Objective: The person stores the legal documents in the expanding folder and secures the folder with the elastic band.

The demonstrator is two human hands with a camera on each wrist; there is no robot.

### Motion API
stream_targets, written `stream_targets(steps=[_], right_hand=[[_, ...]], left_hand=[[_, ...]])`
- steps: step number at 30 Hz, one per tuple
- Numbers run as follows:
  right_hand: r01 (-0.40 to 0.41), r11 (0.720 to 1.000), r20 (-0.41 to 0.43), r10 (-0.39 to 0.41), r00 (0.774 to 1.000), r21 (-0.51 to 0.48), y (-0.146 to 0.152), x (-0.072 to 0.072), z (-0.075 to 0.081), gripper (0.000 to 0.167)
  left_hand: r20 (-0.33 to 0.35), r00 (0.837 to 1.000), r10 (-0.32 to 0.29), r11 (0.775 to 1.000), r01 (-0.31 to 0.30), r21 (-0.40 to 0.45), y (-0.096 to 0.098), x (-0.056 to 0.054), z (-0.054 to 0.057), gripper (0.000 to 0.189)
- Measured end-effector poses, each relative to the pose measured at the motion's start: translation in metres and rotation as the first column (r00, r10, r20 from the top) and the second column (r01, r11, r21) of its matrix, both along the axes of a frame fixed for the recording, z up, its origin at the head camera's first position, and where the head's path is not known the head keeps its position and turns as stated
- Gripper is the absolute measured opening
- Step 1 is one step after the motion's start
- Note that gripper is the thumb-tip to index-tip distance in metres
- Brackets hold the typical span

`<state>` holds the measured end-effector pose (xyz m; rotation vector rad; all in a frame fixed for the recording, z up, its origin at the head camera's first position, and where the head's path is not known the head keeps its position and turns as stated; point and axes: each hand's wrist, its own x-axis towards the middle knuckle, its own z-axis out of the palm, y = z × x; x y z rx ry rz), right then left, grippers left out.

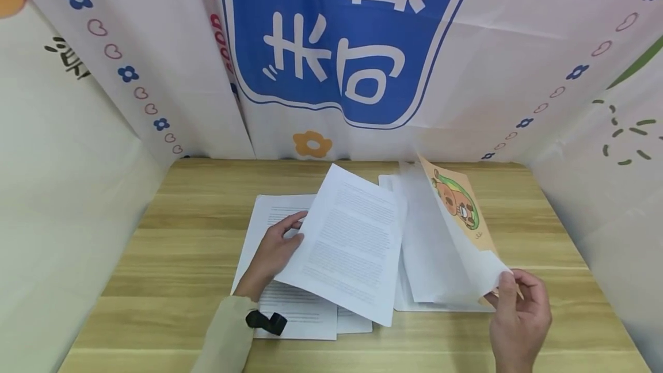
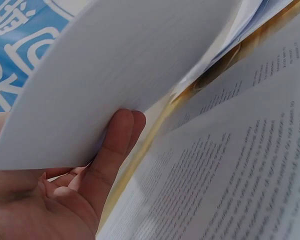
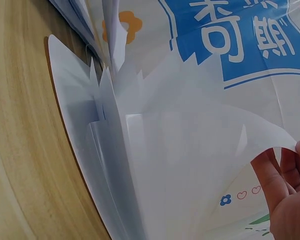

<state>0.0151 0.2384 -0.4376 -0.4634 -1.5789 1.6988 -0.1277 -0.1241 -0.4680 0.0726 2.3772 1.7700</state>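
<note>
My left hand [image 1: 271,252] pinches the left edge of a white printed sheet [image 1: 347,240], held tilted above other papers. In the left wrist view the hand's fingers [image 2: 121,132] lie along the underside of the sheet. My right hand [image 1: 520,315] pinches the lower right corner of a folder's raised leaf, with the thumb in front. This folder [image 1: 453,203] has a tan cover with a cartoon animal on it and stands opened at the right. Its translucent sleeve [image 3: 185,150] bends up toward the right hand in the right wrist view. The printed sheet's right edge overlaps the folder.
Under the raised sheet, several printed papers [image 1: 297,321] lie spread on the wooden table [image 1: 140,298]. The folder's white back part [image 1: 406,304] rests flat on the wood. A patterned cloth [image 1: 440,125] hangs behind the table and along both sides.
</note>
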Motion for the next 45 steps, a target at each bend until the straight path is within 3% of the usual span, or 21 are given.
stream_targets(steps=[14,22,35,45], right_hand=[[-0.012,1.000,0.008,0.012,1.000,0.008,-0.001,-0.001,0.002,0.004],[-0.004,1.000,0.018,0.004,1.000,0.017,-0.002,-0.001,0.000,0.013],[0.008,1.000,0.019,-0.009,1.000,0.023,-0.004,0.001,-0.001,0.014],[-0.020,1.000,-0.047,0.020,0.999,0.007,-0.004,0.000,-0.003,0.005]], left_hand=[[0.027,0.998,0.056,0.998,-0.055,-0.037,0.019,-0.018,-0.001,0.043],[0.060,0.993,0.105,0.994,-0.106,0.020,0.032,-0.026,0.001,0.043],[0.079,0.987,0.140,0.982,-0.148,0.116,0.061,-0.021,-0.009,0.046],[0.154,0.983,0.102,0.972,-0.131,0.193,0.071,-0.015,-0.008,0.054]])
